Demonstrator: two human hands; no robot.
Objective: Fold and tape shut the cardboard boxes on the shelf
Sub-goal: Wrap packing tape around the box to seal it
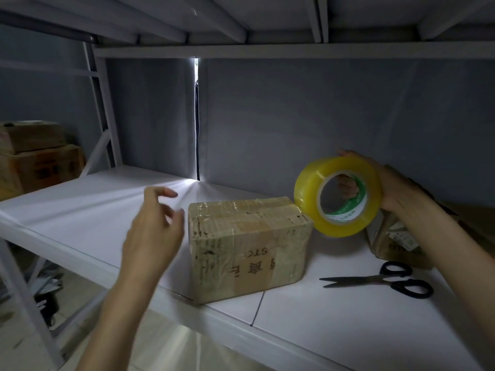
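Note:
A small cardboard box (249, 247) stands on the white shelf (348, 317) near its front edge, flaps closed, old tape and printed characters on its side. My right hand (393, 188) grips a yellow roll of clear tape (338, 199), held upright just right of the box's top corner. My left hand (155, 226) hovers left of the box, fingers loosely curled, touching nothing. A second cardboard box (396, 242) sits behind my right forearm, partly hidden.
Black-handled scissors (380, 281) lie on the shelf to the right of the box, blades pointing left. Stacked cardboard boxes (37, 162) stand at far left beyond the shelf post. An upper shelf (267, 49) hangs overhead. A grey wall closes the back.

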